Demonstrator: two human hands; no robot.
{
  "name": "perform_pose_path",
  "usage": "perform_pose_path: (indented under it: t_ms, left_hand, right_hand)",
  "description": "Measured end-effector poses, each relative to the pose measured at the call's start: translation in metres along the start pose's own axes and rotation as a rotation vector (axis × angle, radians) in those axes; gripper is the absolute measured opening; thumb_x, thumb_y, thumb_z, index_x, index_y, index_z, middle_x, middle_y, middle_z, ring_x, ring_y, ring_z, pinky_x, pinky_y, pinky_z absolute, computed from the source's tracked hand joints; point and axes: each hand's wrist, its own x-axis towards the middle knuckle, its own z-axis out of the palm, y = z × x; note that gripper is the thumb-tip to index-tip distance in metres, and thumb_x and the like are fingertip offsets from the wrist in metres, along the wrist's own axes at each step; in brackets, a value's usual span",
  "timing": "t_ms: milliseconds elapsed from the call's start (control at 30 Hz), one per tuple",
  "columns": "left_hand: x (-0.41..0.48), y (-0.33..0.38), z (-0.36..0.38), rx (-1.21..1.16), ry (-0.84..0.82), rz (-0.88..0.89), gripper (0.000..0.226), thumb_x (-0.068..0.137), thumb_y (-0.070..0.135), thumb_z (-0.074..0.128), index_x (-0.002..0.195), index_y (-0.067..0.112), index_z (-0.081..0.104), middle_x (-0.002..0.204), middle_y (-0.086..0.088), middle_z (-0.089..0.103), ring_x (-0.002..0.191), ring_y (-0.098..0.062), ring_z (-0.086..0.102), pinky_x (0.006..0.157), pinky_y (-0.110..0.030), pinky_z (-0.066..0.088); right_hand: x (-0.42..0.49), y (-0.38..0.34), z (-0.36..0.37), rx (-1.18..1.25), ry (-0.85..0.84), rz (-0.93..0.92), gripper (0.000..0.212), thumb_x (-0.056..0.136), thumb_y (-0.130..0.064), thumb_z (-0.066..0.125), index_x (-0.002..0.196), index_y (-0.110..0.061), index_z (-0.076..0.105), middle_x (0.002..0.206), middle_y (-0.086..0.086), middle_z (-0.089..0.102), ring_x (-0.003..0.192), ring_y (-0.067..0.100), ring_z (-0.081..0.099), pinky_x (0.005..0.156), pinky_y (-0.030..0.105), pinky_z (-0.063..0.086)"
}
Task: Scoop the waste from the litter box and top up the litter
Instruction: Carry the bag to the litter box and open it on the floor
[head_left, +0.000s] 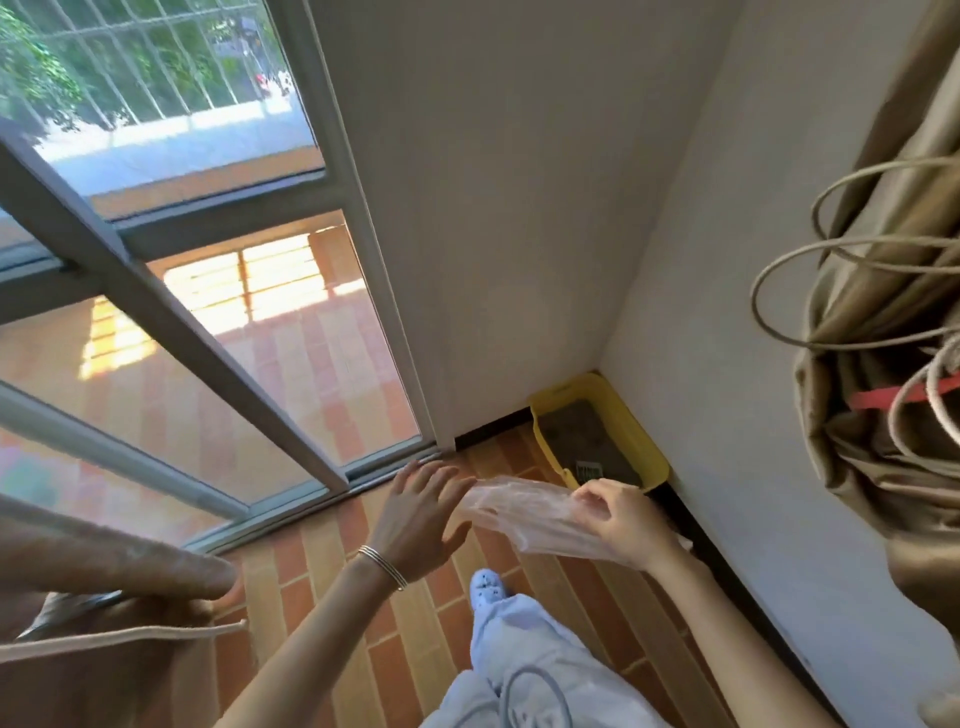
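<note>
Two bare hands are being held out in the lower middle of the frame, above a floor (322, 571) of orange brick-pattern tiles. The left hand (415, 514) is showing its back to the camera with the fingers straight and spread, angling toward the upper right, and thin bangles (382, 566) are sitting on its wrist. The right hand (623, 514) is coming in from the lower right with its forearm slanting up, and its thumb and curled fingers are pinching a clear plastic film (519, 514) that is stretching leftward to the left hand's fingertips; I cannot tell whether they are touching, or whether the film is a glove or a bag. The yellow litter box (636, 431) is sitting on the floor in the wall corner, right of centre and just above the right hand, holding grey litter (582, 431) and a slotted scoop (589, 472) at its near end. A sliding glass door (208, 312) is filling the left of the frame.
</note>
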Motion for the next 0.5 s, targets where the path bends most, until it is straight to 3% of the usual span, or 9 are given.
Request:
perform_pose_path:
  t_ms: [167, 333, 500]
  left_hand:
    - [0.059, -0.035, -0.001, 0.036, -0.029, 0.099, 0.052, 0.074, 0.049, 0.065, 0.121, 0.027, 0.058, 0.119, 0.005, 0.062, 0.112, -0.019, 0.057, 0.103, -0.042, 0.037]
    - [0.114, -0.06, -0.005, 0.014, 0.069, 0.209, 0.054, 0.068, 0.042, 0.075, 0.116, 0.022, 0.063, 0.114, 0.0, 0.065, 0.106, -0.022, 0.061, 0.096, -0.045, 0.044]
    - [0.156, -0.084, 0.007, -0.031, 0.015, 0.35, 0.051, 0.071, 0.04, 0.071, 0.117, 0.02, 0.062, 0.117, -0.002, 0.064, 0.108, -0.025, 0.06, 0.095, -0.047, 0.045]
  right_hand:
    - [0.054, -0.004, -0.004, 0.034, 0.055, 0.046, 0.016, 0.088, -0.035, 0.058, 0.095, -0.021, 0.063, 0.096, -0.008, 0.064, 0.088, 0.008, 0.061, 0.073, 0.025, 0.052]
    - [0.091, -0.005, -0.01, 0.063, 0.094, 0.103, 0.017, 0.087, -0.034, 0.06, 0.095, -0.02, 0.064, 0.096, -0.007, 0.064, 0.089, 0.008, 0.061, 0.076, 0.025, 0.052]
    - [0.113, -0.006, -0.013, 0.098, 0.157, 0.198, 0.02, 0.086, -0.034, 0.062, 0.096, -0.017, 0.065, 0.097, -0.005, 0.065, 0.088, 0.01, 0.061, 0.076, 0.03, 0.053]
